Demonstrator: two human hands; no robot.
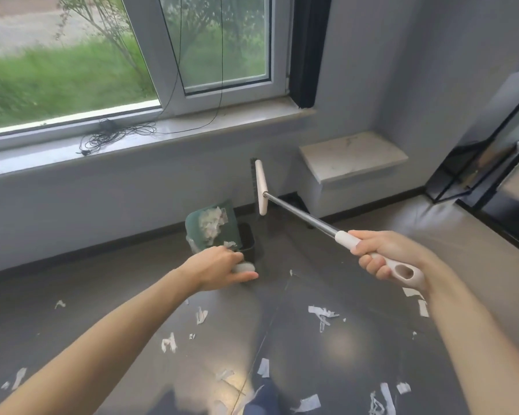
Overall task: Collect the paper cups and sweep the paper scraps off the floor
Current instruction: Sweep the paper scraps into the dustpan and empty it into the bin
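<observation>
While no label or writing reads anywhere, we log paper scraps (pixel 322 313) scattered over the dark floor (pixel 357 348) nearest us, from 6 to 9 o'clock and out toward 3. A blue shape at the bottom edge is cut off; we cannot tell what it is. Our right hand (pixel 381 254) at 3 o'clock is wrapped around the white grip of the broom (pixel 300 215), fingers curled tight; its head is lifted off the floor, bristles facing the wall. Our left hand (pixel 222 266) near center grips the white handle end of the green dustpan (pixel 212 227), thumb stretched along it; most of the handle is hidden under the hand. The pan is tilted up, holding a heap of scraps, over a black bin (pixel 247 241) beside the wall; the bin's inside is hidden. Open floor runs toward 9 o'clock along the skirting. Farther, at 1 o'clock, a stone ledge (pixel 352 155); at 11, a windowsill (pixel 192 133) with tangled black cable (pixel 114 136).
</observation>
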